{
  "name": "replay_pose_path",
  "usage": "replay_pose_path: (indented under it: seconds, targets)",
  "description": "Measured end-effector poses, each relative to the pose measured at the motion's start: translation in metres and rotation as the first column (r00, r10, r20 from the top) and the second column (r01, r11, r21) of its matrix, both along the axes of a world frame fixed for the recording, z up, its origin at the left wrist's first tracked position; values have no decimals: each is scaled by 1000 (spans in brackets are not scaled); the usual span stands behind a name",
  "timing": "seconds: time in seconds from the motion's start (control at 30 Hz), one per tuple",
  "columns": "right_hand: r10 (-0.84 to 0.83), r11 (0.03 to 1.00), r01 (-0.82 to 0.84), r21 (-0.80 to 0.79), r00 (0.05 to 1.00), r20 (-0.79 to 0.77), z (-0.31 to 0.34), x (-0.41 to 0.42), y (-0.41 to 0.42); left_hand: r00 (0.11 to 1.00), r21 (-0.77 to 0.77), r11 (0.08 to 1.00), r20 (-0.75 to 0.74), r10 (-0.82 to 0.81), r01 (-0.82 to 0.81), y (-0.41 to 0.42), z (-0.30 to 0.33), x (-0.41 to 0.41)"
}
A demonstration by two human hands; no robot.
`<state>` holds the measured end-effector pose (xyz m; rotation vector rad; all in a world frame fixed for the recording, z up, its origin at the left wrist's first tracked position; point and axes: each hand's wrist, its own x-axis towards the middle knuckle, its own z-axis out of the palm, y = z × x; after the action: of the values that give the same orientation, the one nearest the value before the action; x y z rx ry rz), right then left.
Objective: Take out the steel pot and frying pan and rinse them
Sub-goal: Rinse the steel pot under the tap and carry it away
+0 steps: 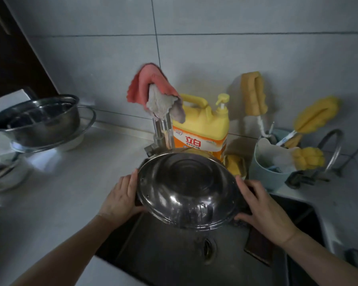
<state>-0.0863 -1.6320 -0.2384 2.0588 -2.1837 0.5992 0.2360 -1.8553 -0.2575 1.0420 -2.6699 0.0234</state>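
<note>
Two hands clamp steel pot point(187, 190) | left hand point(120, 198), right hand point(262, 207) on opposite sides | tilted above sink point(174, 250), below tap point(163, 131)

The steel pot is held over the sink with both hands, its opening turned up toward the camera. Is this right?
Not quite. The head view shows the steel pot turned over: its rounded bottom faces the camera, not its opening. The rest holds: the left hand and right hand grip it over the sink.
</note>
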Motion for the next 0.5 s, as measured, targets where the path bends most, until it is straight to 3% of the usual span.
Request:
replay_pose_path:
  seconds: [0.1, 0.23, 0.5]
  targets:
    - [-17, 995, 10, 102, 998, 61, 10, -12, -2, 998, 120, 993, 57, -28, 21, -1, 3, -11]
    - [-43, 968, -15, 250, 973, 225, 12, -38, 8, 970, 402, 916, 220, -108, 11, -1, 11, -40]
    - [-117, 911, -71, 407, 900, 420, 16, -56, 18, 933, 533, 838, 232, -275, 114, -12, 20, -64]
